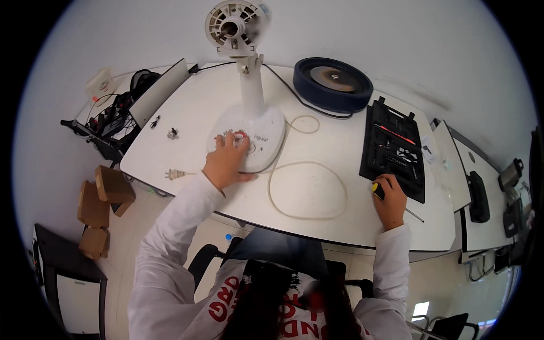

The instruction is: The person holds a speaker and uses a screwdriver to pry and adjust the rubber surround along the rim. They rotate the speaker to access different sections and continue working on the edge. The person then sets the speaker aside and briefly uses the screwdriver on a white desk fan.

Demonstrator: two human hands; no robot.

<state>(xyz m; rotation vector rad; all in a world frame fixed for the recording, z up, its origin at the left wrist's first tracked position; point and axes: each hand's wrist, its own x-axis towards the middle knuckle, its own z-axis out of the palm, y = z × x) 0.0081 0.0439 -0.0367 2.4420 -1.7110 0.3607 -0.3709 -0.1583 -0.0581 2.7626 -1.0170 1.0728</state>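
Note:
My left hand (226, 162) lies with its fingers spread on the white base (269, 127) of a stand fan. A column (251, 85) rises from the base to the fan's motor head (231, 28), which has a vented round face and carries no blades. Small dark bits lie around my fingertips on the base. In my right hand (391, 203), closed near the table's right front, is a screwdriver with a yellow and black handle (378, 191). Its metal shaft (415, 215) sticks out past the hand, low over the tabletop. Beside that hand lies an opened black tool case (391, 153).
A pale cord (309, 217) loops across the white table, its plug (174, 174) left of the base. Small metal parts (173, 133) lie farther left. At the back sits a dark blue round drum (331, 85). Cardboard boxes (93, 204) stand on the floor at left.

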